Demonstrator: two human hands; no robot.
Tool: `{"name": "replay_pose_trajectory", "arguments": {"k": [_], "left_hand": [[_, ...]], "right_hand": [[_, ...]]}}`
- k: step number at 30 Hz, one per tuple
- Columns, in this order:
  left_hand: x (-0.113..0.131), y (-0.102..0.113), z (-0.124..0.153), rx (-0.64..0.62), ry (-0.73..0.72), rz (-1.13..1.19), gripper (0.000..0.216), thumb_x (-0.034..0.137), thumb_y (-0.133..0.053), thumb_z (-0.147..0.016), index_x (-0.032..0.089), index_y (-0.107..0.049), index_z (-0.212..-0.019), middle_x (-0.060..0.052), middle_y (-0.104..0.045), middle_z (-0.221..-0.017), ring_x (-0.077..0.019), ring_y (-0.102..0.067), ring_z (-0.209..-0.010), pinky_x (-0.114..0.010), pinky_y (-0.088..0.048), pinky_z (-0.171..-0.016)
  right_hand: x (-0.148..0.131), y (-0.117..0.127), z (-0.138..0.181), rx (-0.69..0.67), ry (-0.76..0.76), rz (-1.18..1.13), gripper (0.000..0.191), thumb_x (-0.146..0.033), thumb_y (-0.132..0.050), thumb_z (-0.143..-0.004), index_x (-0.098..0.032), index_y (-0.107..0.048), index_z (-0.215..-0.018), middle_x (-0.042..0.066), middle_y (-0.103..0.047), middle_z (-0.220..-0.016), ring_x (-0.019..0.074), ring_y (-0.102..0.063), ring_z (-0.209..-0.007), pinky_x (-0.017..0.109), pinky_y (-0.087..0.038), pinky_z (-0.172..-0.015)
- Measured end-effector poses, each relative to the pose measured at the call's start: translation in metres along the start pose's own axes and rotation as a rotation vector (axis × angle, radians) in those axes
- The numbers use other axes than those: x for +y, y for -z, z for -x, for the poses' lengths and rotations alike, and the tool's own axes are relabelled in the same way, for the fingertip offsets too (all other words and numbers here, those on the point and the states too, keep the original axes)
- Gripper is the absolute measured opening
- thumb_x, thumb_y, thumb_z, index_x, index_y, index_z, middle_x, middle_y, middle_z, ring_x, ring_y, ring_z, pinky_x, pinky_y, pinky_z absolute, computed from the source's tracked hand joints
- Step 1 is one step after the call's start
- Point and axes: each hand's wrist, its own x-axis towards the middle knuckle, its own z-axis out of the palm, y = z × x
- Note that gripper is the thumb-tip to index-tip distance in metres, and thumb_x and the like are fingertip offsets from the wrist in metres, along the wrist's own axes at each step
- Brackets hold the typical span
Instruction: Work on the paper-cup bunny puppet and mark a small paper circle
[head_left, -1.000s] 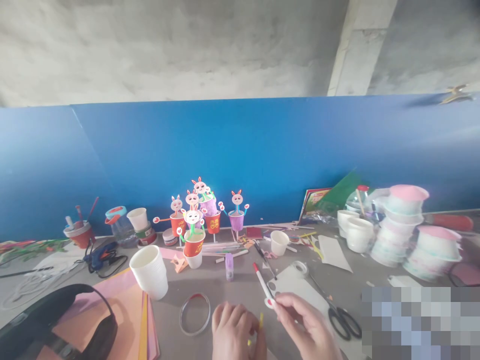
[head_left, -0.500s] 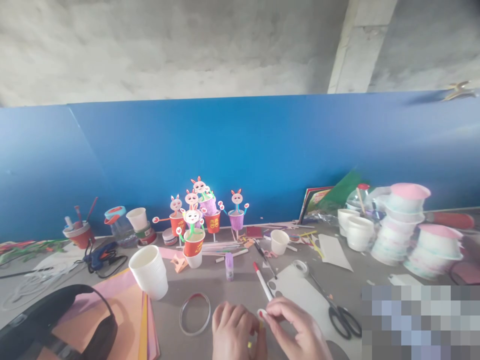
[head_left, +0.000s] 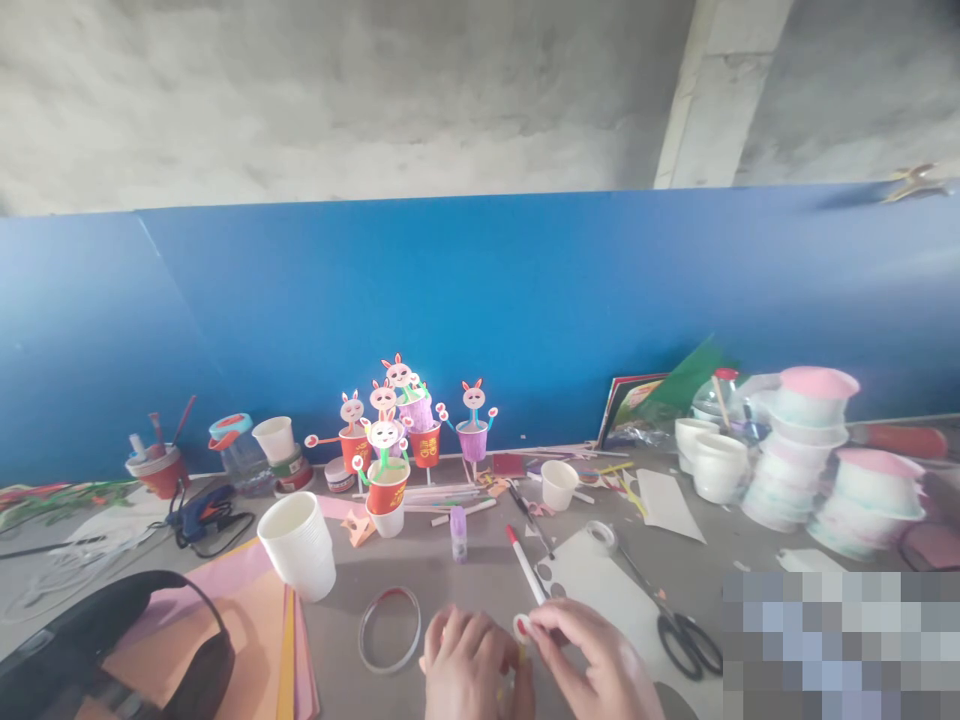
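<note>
Bottom centre of the head view:
Left hand (head_left: 469,668): curled, fingers pressed on something yellow, mostly hidden.
Right hand (head_left: 592,665): fingertips pinching a small white disc with red spot (head_left: 522,628), just beside the left hand.
Pen (head_left: 526,565): on worktop (head_left: 420,565), just above the disc.
Scissors (head_left: 679,630): lower right.

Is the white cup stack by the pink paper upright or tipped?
Upright. The white cup stack stands on its base beside the pink paper, open mouth facing up.

Grey worktop (head_left: 450,570) before a solid blue wall (head_left: 525,300). White pen (head_left: 527,568) with red cap; white paper disc (head_left: 523,628) dotted red. Red, purple and white cups (head_left: 388,487) topped with white-and-pink bunny faces. Black-handled scissors (head_left: 686,640); orange and pink paper sheets (head_left: 262,620).
</note>
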Motion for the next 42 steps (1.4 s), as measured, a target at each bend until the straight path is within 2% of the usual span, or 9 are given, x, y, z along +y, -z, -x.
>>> {"name": "replay_pose_trajectory", "arguments": {"k": [3, 6, 10, 13, 17, 19, 23, 34, 42], "left_hand": [[-0.0013, -0.0001, 0.0016, -0.003, -0.005, 0.014, 0.021, 0.009, -0.051, -0.080, 0.025, -0.046, -0.067, 0.005, -0.058, -0.058, -0.0175, -0.056, -0.059, -0.038, -0.041, -0.078], [-0.0024, -0.0001, 0.0029, 0.004, -0.007, 0.021, 0.020, 0.009, -0.050, -0.079, 0.025, -0.046, -0.068, 0.005, -0.058, -0.059, -0.0171, -0.056, -0.059, -0.038, -0.042, -0.079], [-0.0037, 0.0006, 0.0042, -0.018, 0.011, 0.032, 0.020, 0.009, -0.051, -0.080, 0.024, -0.046, -0.068, 0.006, -0.057, -0.058, -0.0166, -0.054, -0.059, -0.036, -0.042, -0.076], [-0.0042, 0.0015, 0.0049, -0.063, 0.025, 0.035, 0.018, 0.009, -0.052, -0.075, 0.024, -0.048, -0.068, 0.005, -0.058, -0.060, -0.0173, -0.057, -0.061, -0.037, -0.043, -0.076], [-0.0034, 0.0019, 0.0043, -0.053, 0.029, 0.023, 0.019, 0.010, -0.052, -0.078, 0.024, -0.047, -0.066, 0.005, -0.058, -0.059, -0.0176, -0.057, -0.060, -0.038, -0.043, -0.076], [-0.0028, 0.0020, 0.0036, -0.044, 0.026, 0.011, 0.022, 0.010, -0.051, -0.081, 0.024, -0.046, -0.065, 0.005, -0.058, -0.058, -0.0169, -0.056, -0.059, -0.037, -0.043, -0.077], [-0.0024, 0.0028, 0.0026, -0.057, 0.020, -0.011, 0.023, 0.010, -0.052, -0.083, 0.024, -0.046, -0.065, 0.005, -0.057, -0.058, -0.0170, -0.056, -0.060, -0.037, -0.043, -0.076], [-0.0025, 0.0039, 0.0010, -0.056, 0.006, 0.000, 0.022, 0.009, -0.053, -0.081, 0.024, -0.046, -0.065, 0.004, -0.058, -0.058, -0.0175, -0.055, -0.060, -0.037, -0.045, -0.077], [-0.0032, 0.0026, 0.0014, -0.054, 0.003, 0.007, 0.022, 0.008, -0.051, -0.081, 0.025, -0.046, -0.067, 0.005, -0.059, -0.060, -0.0177, -0.056, -0.061, -0.037, -0.044, -0.077]], "right_hand": [[0.0015, 0.0004, 0.0018, 0.041, 0.104, 0.031, 0.015, -0.024, -0.055, -0.100, -0.027, -0.069, -0.093, 0.001, -0.079, -0.084, 0.0186, -0.075, -0.076, 0.024, -0.058, -0.071], [0.0011, 0.0012, 0.0031, 0.054, 0.151, 0.030, 0.015, -0.022, -0.057, -0.099, -0.029, -0.070, -0.102, 0.001, -0.080, -0.087, 0.0189, -0.076, -0.077, 0.023, -0.058, -0.071], [-0.0015, 0.0023, 0.0035, 0.055, 0.055, -0.065, 0.019, -0.026, -0.055, -0.100, -0.026, -0.065, -0.085, 0.000, -0.076, -0.078, 0.0168, -0.073, -0.071, 0.021, -0.057, -0.067], [-0.0023, 0.0047, 0.0020, 0.053, -0.031, -0.145, 0.023, -0.034, -0.055, -0.100, -0.025, -0.061, -0.079, -0.001, -0.073, -0.073, 0.0161, -0.071, -0.066, 0.020, -0.056, -0.066], [-0.0025, 0.0060, -0.0014, -0.041, -0.146, -0.217, 0.032, -0.043, -0.055, -0.099, -0.023, -0.062, -0.075, 0.000, -0.073, -0.071, 0.0167, -0.071, -0.065, 0.019, -0.056, -0.065], [-0.0026, 0.0047, -0.0022, -0.068, -0.143, -0.208, 0.035, -0.045, -0.054, -0.098, -0.023, -0.062, -0.072, 0.000, -0.072, -0.067, 0.0162, -0.069, -0.062, 0.019, -0.055, -0.061], [-0.0025, 0.0014, -0.0019, -0.040, -0.112, -0.155, 0.035, -0.042, -0.056, -0.097, -0.022, -0.060, -0.068, -0.001, -0.069, -0.063, 0.0147, -0.067, -0.057, 0.017, -0.054, -0.059], [-0.0018, 0.0001, -0.0039, -0.073, -0.123, -0.124, 0.039, -0.046, -0.052, -0.099, -0.023, -0.061, -0.069, -0.001, -0.071, -0.063, 0.0156, -0.068, -0.058, 0.019, -0.055, -0.060], [-0.0002, 0.0002, -0.0026, -0.065, -0.101, -0.118, 0.025, -0.036, -0.056, -0.097, -0.024, -0.062, -0.076, -0.001, -0.072, -0.070, 0.0157, -0.070, -0.063, 0.020, -0.055, -0.063]]}}
